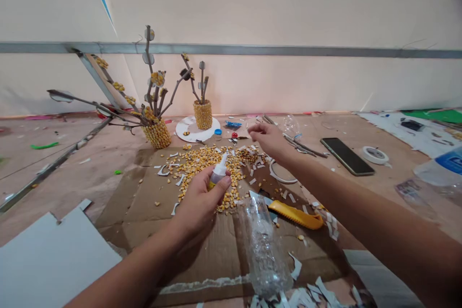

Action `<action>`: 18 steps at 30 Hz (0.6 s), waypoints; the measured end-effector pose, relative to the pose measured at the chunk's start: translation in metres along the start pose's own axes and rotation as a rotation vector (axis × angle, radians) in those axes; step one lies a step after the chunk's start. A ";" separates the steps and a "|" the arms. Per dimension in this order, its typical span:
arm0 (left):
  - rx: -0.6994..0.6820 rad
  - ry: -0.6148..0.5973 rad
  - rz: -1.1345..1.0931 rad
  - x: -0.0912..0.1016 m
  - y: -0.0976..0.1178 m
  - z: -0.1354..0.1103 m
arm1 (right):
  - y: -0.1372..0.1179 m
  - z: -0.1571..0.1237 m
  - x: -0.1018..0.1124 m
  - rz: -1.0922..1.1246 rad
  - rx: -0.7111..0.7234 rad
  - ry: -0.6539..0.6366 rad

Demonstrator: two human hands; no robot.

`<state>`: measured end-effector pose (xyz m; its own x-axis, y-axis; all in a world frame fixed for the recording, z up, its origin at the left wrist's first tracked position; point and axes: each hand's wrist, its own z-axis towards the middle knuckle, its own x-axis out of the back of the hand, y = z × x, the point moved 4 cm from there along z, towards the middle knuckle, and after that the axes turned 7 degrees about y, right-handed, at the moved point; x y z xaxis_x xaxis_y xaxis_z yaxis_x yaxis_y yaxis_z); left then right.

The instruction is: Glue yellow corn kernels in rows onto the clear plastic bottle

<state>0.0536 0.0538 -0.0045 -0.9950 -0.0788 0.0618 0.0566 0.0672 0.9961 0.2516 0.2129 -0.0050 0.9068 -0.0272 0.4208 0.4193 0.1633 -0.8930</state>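
Note:
My left hand (204,195) is closed around a small glue bottle (220,168) with a white pointed nozzle, which points up. Beneath it spreads a pile of yellow corn kernels (197,163) mixed with white scraps, on a cardboard sheet (216,236). My right hand (269,140) reaches out over the far side of the pile, with its fingers loosely bent and apart. No object shows in it. Close to those fingers lie a small red item (234,135) and some thin twigs (301,144).
A yellow box cutter (298,214) and a clear plastic bottle (265,250) lie in front. Kernel-covered pots with branches (157,134) (203,114) stand behind, the smaller on a white disc (182,127). A phone (346,156) and tape roll (375,155) lie right.

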 end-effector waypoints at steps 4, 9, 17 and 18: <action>-0.231 -0.053 -0.149 -0.002 0.004 -0.009 | -0.037 -0.080 0.001 0.137 0.045 -0.316; -0.485 -0.223 0.023 -0.012 0.012 -0.021 | -0.072 -0.151 0.002 0.562 0.041 -0.591; -0.328 -0.209 0.353 -0.014 0.005 -0.010 | -0.044 -0.133 0.031 0.773 -0.180 -0.419; -0.265 -0.258 0.392 -0.014 0.002 -0.009 | -0.038 -0.126 0.037 0.809 -0.211 -0.334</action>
<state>0.0680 0.0455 -0.0030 -0.8810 0.1510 0.4484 0.4139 -0.2135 0.8850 0.2745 0.0817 0.0245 0.8819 0.3106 -0.3546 -0.3127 -0.1774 -0.9331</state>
